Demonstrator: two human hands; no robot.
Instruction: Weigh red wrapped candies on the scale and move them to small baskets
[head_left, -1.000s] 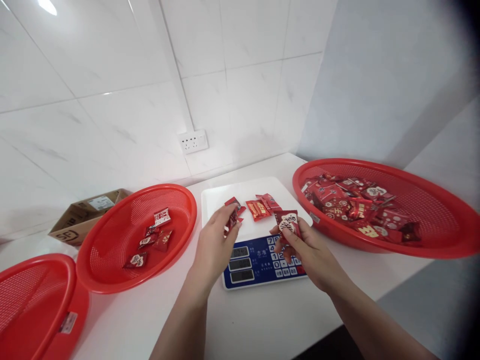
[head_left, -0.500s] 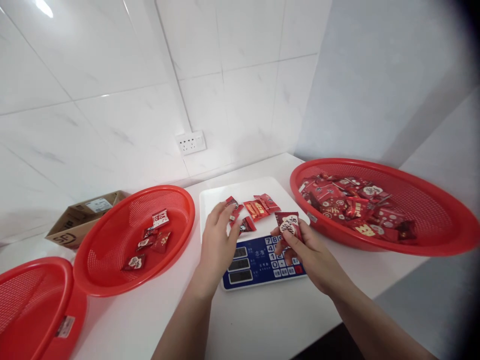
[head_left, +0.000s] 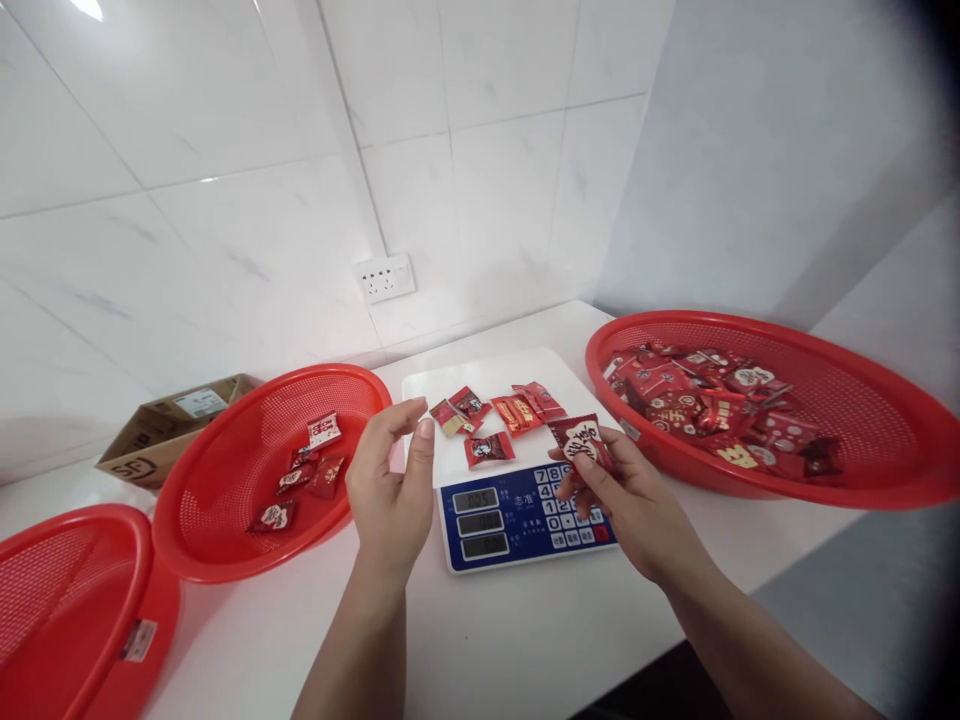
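My right hand (head_left: pixel 626 495) pinches a dark red wrapped candy (head_left: pixel 582 443) with pale lettering, above the keypad of a digital scale (head_left: pixel 517 515). My left hand (head_left: pixel 395 490) is raised between the scale and the middle basket, thumb and fingers apart, nothing between them. On the white weighing plate (head_left: pixel 427 383) lie several small red packets, among them a bright red packet (head_left: pixel 516 413) and a dark red one (head_left: pixel 489 450) near the front edge. The scale's blue panel has grey displays (head_left: pixel 481 522) with faint digits.
A big red basket (head_left: pixel 885 440) heaped with red packets stands at the right. The middle red basket (head_left: pixel 217 545) holds several packets. Another red basket (head_left: pixel 97 600) is cut off at the left edge. Behind them sits an open cardboard box (head_left: pixel 161 430); a socket (head_left: pixel 385 278) is on the wall.
My left hand has moved left, off the packets on the weighing plate, uncovering them and the displays. My right hand keeps hold of the candy in nearly the same place.
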